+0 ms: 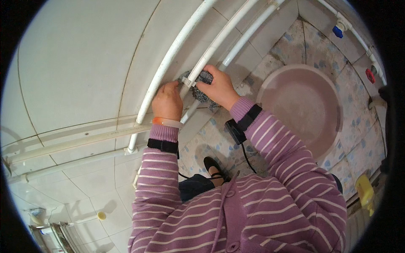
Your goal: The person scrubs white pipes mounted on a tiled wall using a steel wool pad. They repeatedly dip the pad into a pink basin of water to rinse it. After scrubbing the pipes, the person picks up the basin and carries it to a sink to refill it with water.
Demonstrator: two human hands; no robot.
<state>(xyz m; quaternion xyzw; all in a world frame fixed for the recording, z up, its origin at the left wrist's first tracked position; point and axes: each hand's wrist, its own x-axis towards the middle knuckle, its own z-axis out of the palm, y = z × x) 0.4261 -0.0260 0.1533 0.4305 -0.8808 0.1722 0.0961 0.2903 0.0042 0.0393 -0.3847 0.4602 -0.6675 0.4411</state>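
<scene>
A dark grey, fuzzy cloth [202, 91] is wrapped partly around the middle white pipe [215, 44], beside a white pipe clip [186, 82]. My right hand [220, 87] grips the cloth on the pipe's right side, thumb lying across it near the clip. On the other side, my left hand [167, 99] has its fingers curled at the cloth's left end, between this pipe and the outer white pipe [161, 69]. Part of the cloth passes behind the pipe, out of sight, and its lower end hangs below my right hand.
A large pinkish basin [300, 110] stands on the patterned tile floor to the right. Valves with a blue handle [338, 31] and a red handle [370, 76] sit along the far wall pipe. A black cabled device [235, 131] hangs by my right wrist. A yellow bottle [364, 191] is at lower right.
</scene>
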